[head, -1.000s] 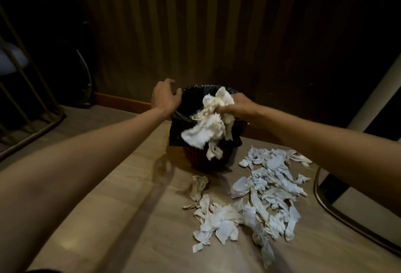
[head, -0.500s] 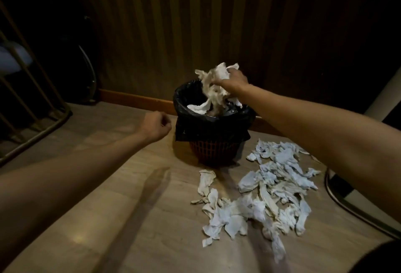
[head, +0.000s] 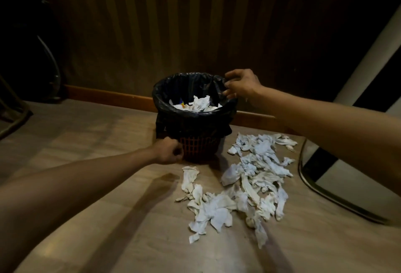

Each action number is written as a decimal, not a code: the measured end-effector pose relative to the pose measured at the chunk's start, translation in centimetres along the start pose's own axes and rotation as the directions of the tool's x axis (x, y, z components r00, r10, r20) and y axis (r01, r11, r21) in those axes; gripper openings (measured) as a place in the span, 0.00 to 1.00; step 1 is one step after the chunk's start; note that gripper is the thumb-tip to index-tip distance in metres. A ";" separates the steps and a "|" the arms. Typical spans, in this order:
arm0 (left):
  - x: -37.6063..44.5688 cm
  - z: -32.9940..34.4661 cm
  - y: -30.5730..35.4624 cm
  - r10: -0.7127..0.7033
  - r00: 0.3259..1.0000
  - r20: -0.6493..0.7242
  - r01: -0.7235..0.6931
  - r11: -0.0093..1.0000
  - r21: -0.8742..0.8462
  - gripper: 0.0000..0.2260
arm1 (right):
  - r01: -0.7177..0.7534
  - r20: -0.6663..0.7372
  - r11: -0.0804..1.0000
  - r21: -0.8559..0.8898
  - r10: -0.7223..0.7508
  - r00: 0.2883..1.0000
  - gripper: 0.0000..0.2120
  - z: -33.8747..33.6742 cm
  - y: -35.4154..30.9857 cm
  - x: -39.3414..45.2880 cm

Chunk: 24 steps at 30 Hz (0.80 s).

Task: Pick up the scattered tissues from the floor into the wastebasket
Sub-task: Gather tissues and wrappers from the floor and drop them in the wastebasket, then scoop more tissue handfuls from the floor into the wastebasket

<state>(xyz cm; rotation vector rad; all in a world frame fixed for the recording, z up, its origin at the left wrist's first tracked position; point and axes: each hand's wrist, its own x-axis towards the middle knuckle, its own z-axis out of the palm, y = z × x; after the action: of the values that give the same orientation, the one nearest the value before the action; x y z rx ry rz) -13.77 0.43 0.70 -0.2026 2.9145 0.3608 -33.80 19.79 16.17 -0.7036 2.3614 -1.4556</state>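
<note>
- Right hand [head: 243,84] has its grip loosely open at the 2 o'clock edge of the wastebasket [head: 195,120], fingertips on or just beside the black liner [head: 188,81]; it holds no tissue.
- Left hand [head: 168,151] is curled closed against the red mesh base at about 8 o'clock; whether it pinches the liner's hanging hem or only presses the basket is hard to tell in this dim light.
- Some tissues [head: 200,102] already lie inside the basket, but the big scatter of tissues on the floor [head: 249,181] spreads from 3 to 6 o'clock of it, close by its base.
- Risk: a tug on the liner at the rim could pull it off or down into the basket, so later handfuls would fall outside the bag.
- Risk: the basket looks light; a push from the low hand could tip or slide it and spill what is inside.
- Risk: the floor pieces are torn and thin, so a hasty grab may shed scraps on the way up.
</note>
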 end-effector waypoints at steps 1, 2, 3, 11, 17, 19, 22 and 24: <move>0.3 0.6 0.1 0.014 1.000 0.024 -0.015 1.000 0.016 0.10 | -0.016 -0.004 1.000 0.012 0.016 1.000 0.20 -0.8 0.0 -0.3; 0.7 1.2 0.3 0.031 0.998 0.046 -0.032 0.999 0.032 0.09 | -0.030 -0.010 0.999 0.015 0.030 0.999 0.20 -1.5 0.1 -0.7; 1.1 2.0 0.5 0.036 0.997 0.072 -0.040 0.998 0.053 0.10 | -0.039 -0.016 0.999 0.009 0.039 0.999 0.19 -2.2 0.3 -1.1; 2.6 7.9 1.7 -0.006 0.943 0.333 -0.040 0.990 0.132 0.53 | -0.185 0.113 0.919 -0.347 0.237 0.965 0.11 -4.0 9.4 -4.7; 2.3 13.0 2.6 -0.061 0.852 0.520 0.034 0.998 0.060 0.70 | 0.110 0.446 0.595 -0.796 0.453 0.772 0.25 -2.8 16.8 -7.1; 2.1 13.9 2.9 -0.042 0.838 0.543 0.022 0.999 0.043 0.74 | 0.298 0.497 0.431 -0.852 0.486 0.719 0.36 -2.4 19.5 -7.9; 1.5 15.7 3.9 0.034 0.860 0.510 -0.075 0.995 0.059 0.74 | 0.468 0.562 0.312 -0.827 0.505 0.655 0.50 -2.0 22.4 -9.2; 1.0 17.0 4.5 0.163 0.876 0.453 -0.226 0.970 0.088 0.69 | 0.527 0.593 0.289 -0.799 0.519 0.616 0.58 -2.1 23.5 -10.0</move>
<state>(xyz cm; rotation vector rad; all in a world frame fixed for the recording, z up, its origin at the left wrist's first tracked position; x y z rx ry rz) -12.40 9.00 -14.62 0.1784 2.4933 0.1980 -32.42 35.53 -3.98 -1.2449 2.0860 0.6747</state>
